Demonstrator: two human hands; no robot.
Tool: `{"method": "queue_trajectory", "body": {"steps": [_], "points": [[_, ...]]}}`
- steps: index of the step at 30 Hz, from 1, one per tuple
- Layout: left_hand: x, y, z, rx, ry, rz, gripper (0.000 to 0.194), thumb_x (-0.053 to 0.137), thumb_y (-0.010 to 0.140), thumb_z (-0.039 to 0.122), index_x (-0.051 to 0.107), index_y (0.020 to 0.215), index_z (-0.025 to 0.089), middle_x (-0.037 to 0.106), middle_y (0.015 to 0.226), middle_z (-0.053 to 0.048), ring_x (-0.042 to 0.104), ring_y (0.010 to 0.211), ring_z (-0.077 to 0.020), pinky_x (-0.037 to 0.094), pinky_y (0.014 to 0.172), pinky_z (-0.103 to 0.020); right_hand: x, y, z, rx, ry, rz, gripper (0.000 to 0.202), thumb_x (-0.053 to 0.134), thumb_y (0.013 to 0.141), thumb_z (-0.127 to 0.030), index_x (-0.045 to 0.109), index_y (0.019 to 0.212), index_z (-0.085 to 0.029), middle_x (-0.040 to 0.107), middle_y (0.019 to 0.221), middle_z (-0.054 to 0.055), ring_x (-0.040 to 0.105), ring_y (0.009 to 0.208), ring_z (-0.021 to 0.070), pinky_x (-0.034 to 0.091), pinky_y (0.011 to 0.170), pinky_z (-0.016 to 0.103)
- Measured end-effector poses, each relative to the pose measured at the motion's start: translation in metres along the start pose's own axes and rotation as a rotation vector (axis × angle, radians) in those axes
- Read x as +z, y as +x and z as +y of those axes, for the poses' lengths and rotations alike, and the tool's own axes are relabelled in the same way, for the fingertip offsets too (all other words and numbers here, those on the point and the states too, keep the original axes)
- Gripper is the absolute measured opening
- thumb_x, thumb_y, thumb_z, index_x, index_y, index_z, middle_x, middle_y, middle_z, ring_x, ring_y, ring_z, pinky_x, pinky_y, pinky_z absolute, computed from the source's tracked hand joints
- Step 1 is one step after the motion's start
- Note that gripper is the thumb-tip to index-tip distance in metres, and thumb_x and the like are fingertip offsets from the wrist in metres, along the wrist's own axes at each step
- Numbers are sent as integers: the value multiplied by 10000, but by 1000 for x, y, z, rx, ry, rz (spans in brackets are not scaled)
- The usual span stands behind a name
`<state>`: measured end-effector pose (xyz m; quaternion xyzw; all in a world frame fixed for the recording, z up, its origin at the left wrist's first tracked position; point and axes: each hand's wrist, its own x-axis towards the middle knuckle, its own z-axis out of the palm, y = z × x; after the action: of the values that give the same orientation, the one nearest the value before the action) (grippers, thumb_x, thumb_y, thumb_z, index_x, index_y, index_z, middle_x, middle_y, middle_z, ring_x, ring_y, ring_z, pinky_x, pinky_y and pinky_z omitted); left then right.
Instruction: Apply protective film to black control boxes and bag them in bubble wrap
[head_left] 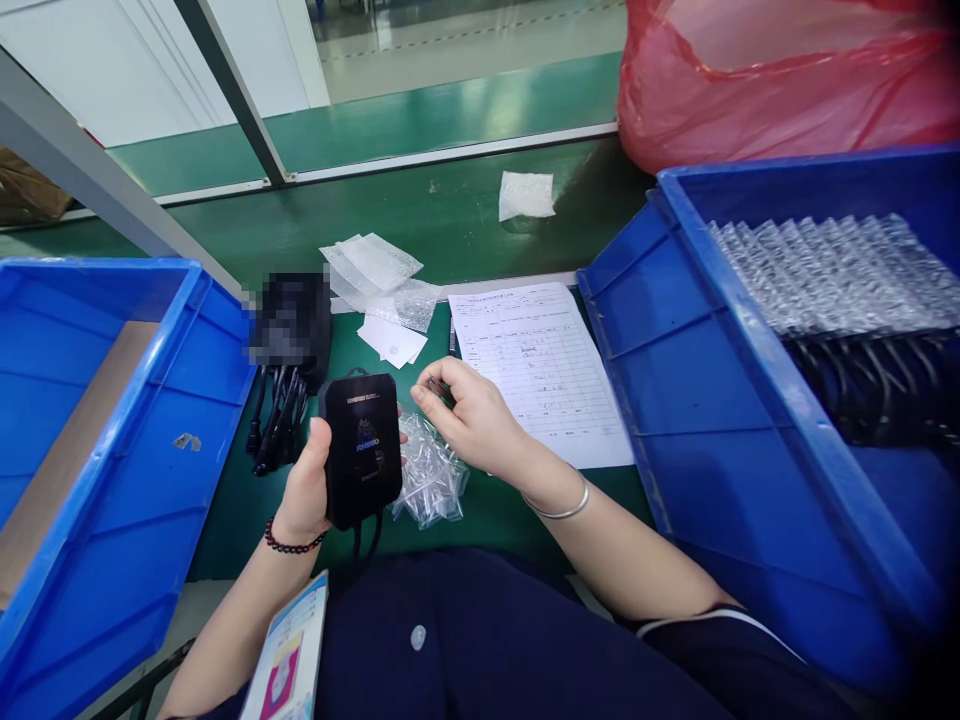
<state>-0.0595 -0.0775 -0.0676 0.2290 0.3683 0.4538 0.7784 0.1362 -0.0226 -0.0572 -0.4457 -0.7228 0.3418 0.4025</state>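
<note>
The left hand holds a black device in front of the body, over the green table. The forearm comes up from the lower left, the thumb lies along the device's near-left edge, and the fingers wrap behind it, their tips just showing past its right edge. The device's lettered face is turned up toward the camera; a small loop tops it, and a dark cable hangs from its lower end.

The right hand reaches in from the right, palm side turned inward, just beside the device and above a pile of clear plastic pieces. Its thumb and index finger close in a pinch around a small dark item, too small to identify; the other fingers curl in, partly hidden.

A beaded bracelet circles the left wrist, a metal bangle the right. Beyond the left hand sit black units with bundled cords and white pouches. A printed form lies beyond the right forearm, beside the right blue bin; the left blue bin stands at the other side.
</note>
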Motion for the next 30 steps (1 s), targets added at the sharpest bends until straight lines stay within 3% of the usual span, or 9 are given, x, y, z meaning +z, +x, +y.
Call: {"method": "queue_trajectory", "body": {"steps": [7,15,23,30], "points": [[2,-6,-8,-81,2,63,729,485,828,725,614,1241,138,684,1105,-158,591,1136,-366,462,991,-507,14,10,7,60,-20,-25,101,571,893,-262,528,832,-194,560,793,7,519,744,141,399,674,266],[6,-6,-8,-18,34,40,723,499,849,685,544,1336,153,679,1121,-161,656,1004,-339,499,930,-492,13,14,7,74,-40,-112,131,483,908,-235,476,782,-199,518,739,-4,492,706,144,368,643,272],[5,-9,-5,-17,42,42,690,511,836,695,620,1242,147,678,1130,-159,660,987,-325,534,877,-450,10,8,10,76,23,-63,94,531,896,-234,512,813,-195,538,752,-4,503,700,132,392,644,264],[6,-7,-7,-9,24,38,710,519,834,692,574,1304,162,678,1135,-150,654,1010,-320,516,914,-459,13,10,8,43,-20,-21,72,561,894,-227,544,832,-195,571,781,5,533,731,138,416,669,267]]}}
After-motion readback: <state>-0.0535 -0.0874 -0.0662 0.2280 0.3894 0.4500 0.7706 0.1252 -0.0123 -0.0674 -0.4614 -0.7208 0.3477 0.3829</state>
